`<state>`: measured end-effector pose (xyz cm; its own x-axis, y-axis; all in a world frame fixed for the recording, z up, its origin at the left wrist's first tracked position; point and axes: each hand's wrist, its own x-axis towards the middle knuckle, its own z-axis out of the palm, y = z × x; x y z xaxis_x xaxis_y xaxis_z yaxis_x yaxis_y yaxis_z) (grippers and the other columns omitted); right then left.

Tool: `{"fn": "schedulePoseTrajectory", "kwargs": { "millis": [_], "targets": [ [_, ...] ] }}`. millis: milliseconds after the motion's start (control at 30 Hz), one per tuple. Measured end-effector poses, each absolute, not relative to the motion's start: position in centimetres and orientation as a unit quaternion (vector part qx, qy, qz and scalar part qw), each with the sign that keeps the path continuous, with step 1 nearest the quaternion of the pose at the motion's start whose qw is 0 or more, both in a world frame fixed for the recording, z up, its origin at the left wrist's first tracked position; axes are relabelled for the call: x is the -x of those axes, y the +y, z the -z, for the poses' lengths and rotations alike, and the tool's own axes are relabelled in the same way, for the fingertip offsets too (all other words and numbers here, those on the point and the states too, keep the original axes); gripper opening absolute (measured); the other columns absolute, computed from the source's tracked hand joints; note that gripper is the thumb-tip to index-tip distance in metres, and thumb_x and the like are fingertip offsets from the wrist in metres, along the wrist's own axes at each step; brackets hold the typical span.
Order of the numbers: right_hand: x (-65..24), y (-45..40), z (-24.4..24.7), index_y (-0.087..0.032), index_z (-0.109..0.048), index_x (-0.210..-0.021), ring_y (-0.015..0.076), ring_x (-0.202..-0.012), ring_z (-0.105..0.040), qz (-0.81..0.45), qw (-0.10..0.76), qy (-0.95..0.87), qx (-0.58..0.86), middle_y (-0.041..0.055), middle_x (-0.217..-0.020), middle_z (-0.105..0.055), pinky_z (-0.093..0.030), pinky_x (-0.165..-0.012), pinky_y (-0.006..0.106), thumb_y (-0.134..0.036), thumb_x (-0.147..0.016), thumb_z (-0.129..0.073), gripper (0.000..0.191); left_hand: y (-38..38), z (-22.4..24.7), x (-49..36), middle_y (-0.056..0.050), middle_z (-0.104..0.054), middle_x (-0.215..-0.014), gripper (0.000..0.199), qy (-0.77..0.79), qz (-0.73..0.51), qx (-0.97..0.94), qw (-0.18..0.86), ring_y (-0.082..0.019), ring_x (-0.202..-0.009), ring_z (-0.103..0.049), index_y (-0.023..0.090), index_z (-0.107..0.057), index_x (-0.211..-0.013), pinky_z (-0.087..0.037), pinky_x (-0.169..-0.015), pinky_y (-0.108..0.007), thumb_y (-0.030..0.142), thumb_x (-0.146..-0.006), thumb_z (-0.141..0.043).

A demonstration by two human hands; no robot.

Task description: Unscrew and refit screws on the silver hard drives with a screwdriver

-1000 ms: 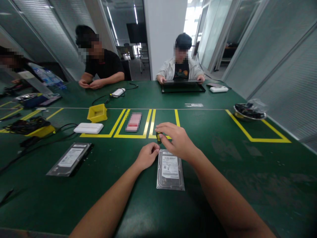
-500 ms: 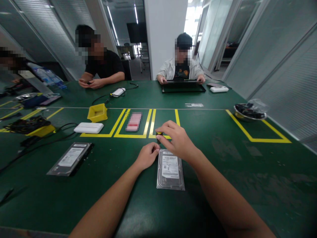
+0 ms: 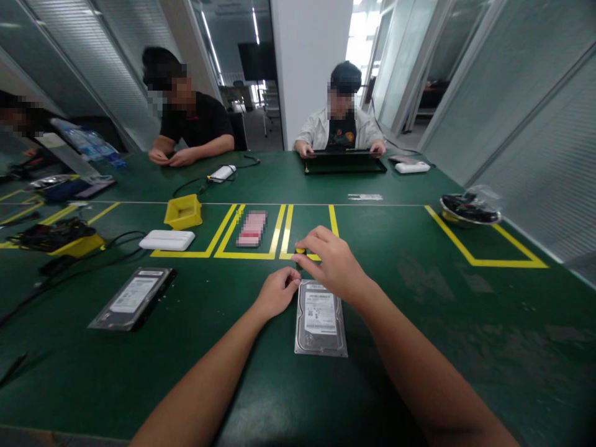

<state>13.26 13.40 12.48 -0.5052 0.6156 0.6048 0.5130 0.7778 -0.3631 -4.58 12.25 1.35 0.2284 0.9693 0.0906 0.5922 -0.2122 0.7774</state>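
A silver hard drive (image 3: 321, 318) with a white label lies flat on the green table in front of me. My right hand (image 3: 329, 257) is over its far end, thumb and fingers closed around a small yellow-and-black screwdriver (image 3: 300, 251). Only the yellow cap and some of the dark handle show; the tip is hidden. My left hand (image 3: 278, 292) rests at the drive's far left corner, fingertips pinched together just below the screwdriver. What those fingertips hold is too small to make out.
Left of me lies a second hard drive (image 3: 133, 299). Beyond it are a white power bank (image 3: 166, 240), a yellow bin (image 3: 183, 212) and cables (image 3: 51, 234). A metal bowl (image 3: 470, 214) stands far right. Two people sit opposite, one holding a dark frame (image 3: 345, 162).
My right thumb and fingers have shifted slightly around the screwdriver, and its yellow cap shows a little differently. My left hand and the hard drive stay in place.
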Motion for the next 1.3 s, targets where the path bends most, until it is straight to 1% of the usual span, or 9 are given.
{"fn": "schedulePoseTrajectory", "kwargs": {
  "millis": [133, 267, 333, 400, 500, 600, 733, 933, 1300],
  "targets": [
    [-13.40, 13.37, -12.68, -0.015, -0.066, -0.102, 0.0186, -0.092, -0.058, -0.084, 0.381, -0.869, 0.304, 0.0082, -0.097, -0.062, -0.048, -0.082, 0.032, -0.021, -0.092, -0.055, 0.016, 12.21, -1.52, 4.59, 0.000, -0.062, -0.077, 0.009, 0.543, -0.299, -0.720, 0.311, -0.015, -0.070, -0.054, 0.017, -0.058, -0.081, -0.038, -0.066, -0.026, 0.022, -0.086, -0.053],
    [-13.43, 13.34, -12.79, -0.015, -0.065, -0.105, 0.0183, -0.096, -0.059, -0.108, 0.382, -0.874, 0.279, 0.0084, -0.101, -0.064, -0.048, -0.086, 0.033, -0.012, -0.090, -0.049, 0.022, 12.21, -1.53, 4.58, 0.000, -0.062, -0.077, 0.008, 0.545, -0.298, -0.721, 0.308, -0.016, -0.071, -0.055, 0.017, -0.058, -0.082, -0.039, -0.066, -0.026, 0.022, -0.086, -0.053],
    [-13.35, 13.30, -12.77, -0.015, -0.066, -0.105, 0.0179, -0.097, -0.059, -0.118, 0.386, -0.872, 0.276, 0.0086, -0.102, -0.064, -0.048, -0.086, 0.032, -0.014, -0.091, -0.050, 0.021, 12.22, -1.47, 4.57, 0.000, -0.062, -0.077, 0.008, 0.547, -0.297, -0.720, 0.307, -0.016, -0.070, -0.055, 0.017, -0.058, -0.082, -0.039, -0.066, -0.026, 0.022, -0.086, -0.053],
    [-13.26, 13.30, -12.68, -0.016, -0.066, -0.104, 0.0177, -0.095, -0.059, -0.118, 0.388, -0.868, 0.285, 0.0084, -0.102, -0.061, -0.048, -0.084, 0.033, -0.020, -0.092, -0.054, 0.018, 12.22, -1.42, 4.58, 0.000, -0.063, -0.077, 0.008, 0.550, -0.296, -0.719, 0.305, -0.016, -0.070, -0.055, 0.017, -0.058, -0.082, -0.039, -0.066, -0.026, 0.023, -0.086, -0.053],
    [-13.20, 13.40, -12.53, -0.018, -0.068, -0.102, 0.0176, -0.091, -0.058, -0.106, 0.390, -0.863, 0.301, 0.0072, -0.099, -0.058, -0.048, -0.080, 0.032, -0.025, -0.091, -0.058, 0.016, 12.19, -1.48, 4.59, 0.000, -0.063, -0.078, 0.009, 0.551, -0.296, -0.718, 0.306, -0.016, -0.070, -0.055, 0.017, -0.058, -0.081, -0.039, -0.066, -0.026, 0.023, -0.086, -0.053],
    [-13.29, 13.54, -12.52, -0.018, -0.068, -0.100, 0.0187, -0.093, -0.058, -0.089, 0.391, -0.867, 0.296, 0.0075, -0.098, -0.062, -0.047, -0.083, 0.034, -0.020, -0.092, -0.054, 0.016, 12.13, -1.67, 4.59, 0.000, -0.063, -0.079, 0.008, 0.548, -0.296, -0.719, 0.309, -0.015, -0.070, -0.055, 0.017, -0.058, -0.081, -0.038, -0.066, -0.026, 0.022, -0.086, -0.053],
    [-13.45, 13.59, -12.81, -0.016, -0.067, -0.101, 0.0197, -0.097, -0.059, -0.086, 0.391, -0.875, 0.273, 0.0079, -0.102, -0.068, -0.046, -0.088, 0.036, -0.009, -0.089, -0.049, 0.023, 12.15, -1.69, 4.57, 0.000, -0.063, -0.079, 0.009, 0.548, -0.296, -0.717, 0.313, -0.015, -0.070, -0.054, 0.017, -0.059, -0.080, -0.038, -0.065, -0.026, 0.021, -0.086, -0.053],
    [-13.51, 13.64, -12.94, -0.017, -0.066, -0.101, 0.0190, -0.099, -0.060, -0.098, 0.379, -0.881, 0.266, 0.0067, -0.104, -0.070, -0.045, -0.089, 0.036, -0.016, -0.093, -0.052, 0.017, 12.22, -1.42, 4.54, 0.000, -0.063, -0.078, 0.009, 0.549, -0.300, -0.714, 0.313, -0.015, -0.069, -0.054, 0.017, -0.059, -0.083, -0.038, -0.064, -0.025, 0.022, -0.086, -0.053],
    [-13.32, 13.46, -12.63, -0.013, -0.063, -0.111, 0.0213, -0.102, -0.059, -0.101, 0.365, -0.878, 0.292, 0.0096, -0.108, -0.068, -0.046, -0.091, 0.037, -0.018, -0.091, -0.057, 0.022, 12.26, -1.36, 4.61, 0.001, -0.062, -0.076, 0.007, 0.548, -0.307, -0.714, 0.308, -0.015, -0.069, -0.053, 0.017, -0.058, -0.081, -0.037, -0.064, -0.026, 0.022, -0.086, -0.054]
  ]
}}
